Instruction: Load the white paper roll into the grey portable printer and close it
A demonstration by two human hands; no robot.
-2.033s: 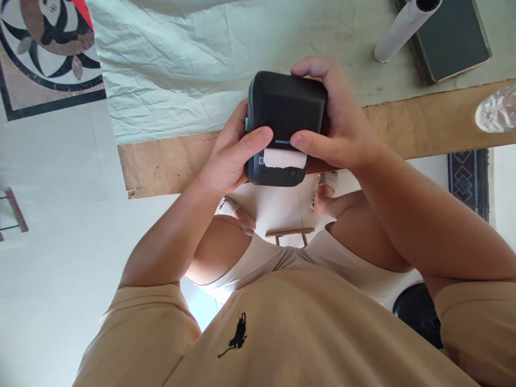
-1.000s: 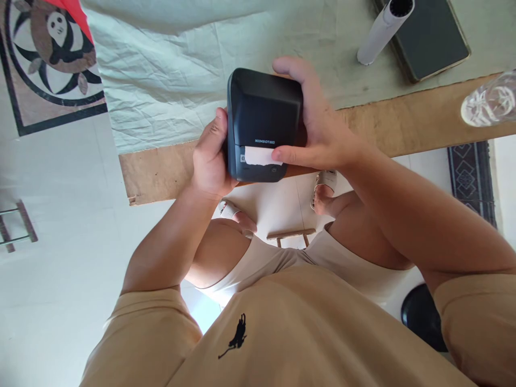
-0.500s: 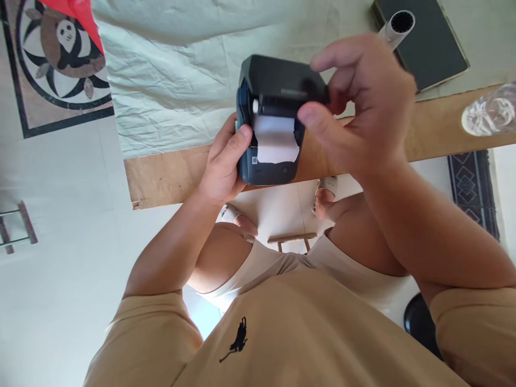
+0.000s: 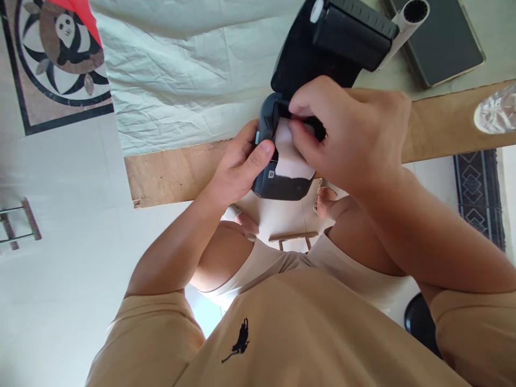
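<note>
A small dark label printer (image 4: 282, 185) is held over the table's front edge, its black lid (image 4: 342, 40) swung wide away from me. My left hand (image 4: 242, 164) grips the printer's left side, thumb on top near the paper bay. White paper (image 4: 291, 158) lies out of the bay over the printer's front. My right hand (image 4: 350, 129) reaches into the bay, thumb and forefinger pinched at the paper's upper part. The roll inside is largely hidden by that hand.
Pale green cloth (image 4: 181, 75) covers the table, with a bare wooden edge (image 4: 173, 180) in front. At the right are a white tube (image 4: 407, 27), a dark notebook (image 4: 447, 43) and a clear plastic bottle (image 4: 500, 110). A small wooden stool (image 4: 293, 236) stands below.
The printer's lid has swung from partly raised to wide open. My right hand has left the lid and moved down to the paper. The printer has shifted slightly right and toward me.
</note>
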